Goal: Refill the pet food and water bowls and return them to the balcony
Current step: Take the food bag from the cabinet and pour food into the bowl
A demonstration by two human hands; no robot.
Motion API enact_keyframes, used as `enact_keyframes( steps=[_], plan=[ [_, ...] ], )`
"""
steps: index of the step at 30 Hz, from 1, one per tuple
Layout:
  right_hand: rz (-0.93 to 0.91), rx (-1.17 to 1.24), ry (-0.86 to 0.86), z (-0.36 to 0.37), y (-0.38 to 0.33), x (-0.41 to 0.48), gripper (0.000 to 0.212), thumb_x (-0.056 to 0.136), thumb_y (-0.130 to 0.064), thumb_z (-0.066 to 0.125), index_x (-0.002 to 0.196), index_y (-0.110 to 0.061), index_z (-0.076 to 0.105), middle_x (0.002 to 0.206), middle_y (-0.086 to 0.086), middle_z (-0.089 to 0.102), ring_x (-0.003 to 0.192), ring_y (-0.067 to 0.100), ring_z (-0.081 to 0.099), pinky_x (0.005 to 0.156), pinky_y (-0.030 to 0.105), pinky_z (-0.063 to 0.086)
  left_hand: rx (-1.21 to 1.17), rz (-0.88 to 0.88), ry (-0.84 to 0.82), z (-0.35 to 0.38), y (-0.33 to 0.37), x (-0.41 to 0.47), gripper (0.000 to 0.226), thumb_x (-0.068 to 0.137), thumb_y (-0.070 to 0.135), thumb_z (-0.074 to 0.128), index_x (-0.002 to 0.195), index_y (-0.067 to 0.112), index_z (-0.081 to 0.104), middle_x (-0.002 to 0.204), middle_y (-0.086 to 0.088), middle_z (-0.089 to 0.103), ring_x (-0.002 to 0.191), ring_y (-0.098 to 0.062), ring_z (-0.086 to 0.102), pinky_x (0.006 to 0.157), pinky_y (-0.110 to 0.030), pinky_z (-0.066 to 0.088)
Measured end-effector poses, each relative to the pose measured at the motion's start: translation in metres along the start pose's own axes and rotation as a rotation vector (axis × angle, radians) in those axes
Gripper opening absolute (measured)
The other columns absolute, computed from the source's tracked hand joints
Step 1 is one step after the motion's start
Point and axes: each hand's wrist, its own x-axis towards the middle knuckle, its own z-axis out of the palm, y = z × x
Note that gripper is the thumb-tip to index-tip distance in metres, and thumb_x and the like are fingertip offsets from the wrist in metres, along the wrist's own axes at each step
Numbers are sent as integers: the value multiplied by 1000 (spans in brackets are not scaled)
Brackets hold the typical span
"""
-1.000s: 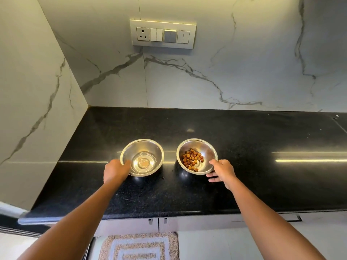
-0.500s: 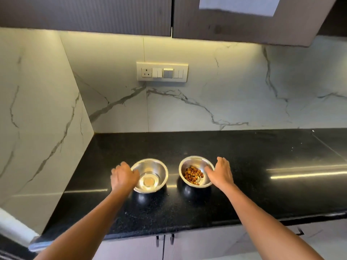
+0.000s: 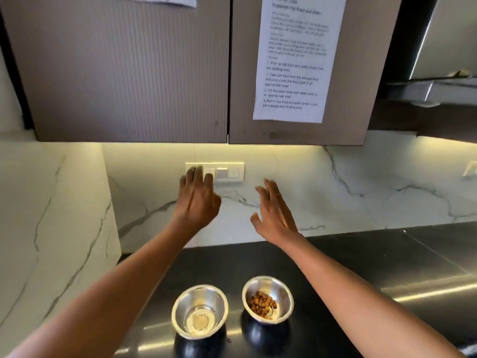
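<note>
Two steel bowls stand side by side on the black counter (image 3: 361, 275). The left bowl (image 3: 199, 311) looks clear inside, perhaps with water; I cannot tell for sure. The right bowl (image 3: 268, 299) holds brown kibble. My left hand (image 3: 197, 200) is raised well above the bowls, fingers spread, in front of the switch plate. My right hand (image 3: 275, 213) is also lifted, fingers apart, holding nothing. Both hands are clear of the bowls.
Two brown wall cabinet doors (image 3: 129, 68) hang overhead, closed, with a printed sheet (image 3: 296, 58) taped to the right one. A white switch plate (image 3: 227, 172) sits on the marble backsplash. A marble side wall (image 3: 51, 228) bounds the counter on the left.
Both hands have let go of the bowls and risen toward the cabinets. The view has tilted upward, so the bowls now sit low in frame.
</note>
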Motion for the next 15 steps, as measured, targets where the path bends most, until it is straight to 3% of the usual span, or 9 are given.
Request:
enact_keyframes(
  steps=[3,7,11,15],
  plan=[
    [-126,-56,121,-33,-13,43,77,96,-24,69,160,-5,30,173,19,11,161,36,8,126,39,10,35,39,84,-49,1,49,65,85,23,65,143,1,47,155,-31,38,143,-49,36,113,-58,35],
    [-230,-140,259,-60,-16,91,85,86,-24,76,156,3,37,169,26,23,159,40,19,128,51,26,56,41,84,-87,-2,90,76,95,24,56,161,14,19,169,-23,5,156,-42,5,125,-57,16],
    [-286,-276,322,-67,-13,128,105,83,-33,76,164,1,18,173,23,8,161,38,6,128,55,18,4,49,-36,-86,-9,118,88,96,17,53,162,30,-2,167,-16,-25,153,-38,-22,123,-60,14],
    [-278,-348,336,-63,-12,156,120,80,-43,79,166,-2,6,174,20,-4,162,36,-2,127,58,16,57,24,-57,-70,-6,124,90,96,9,51,162,28,-8,162,-15,-37,148,-39,-33,123,-64,13]
  ],
)
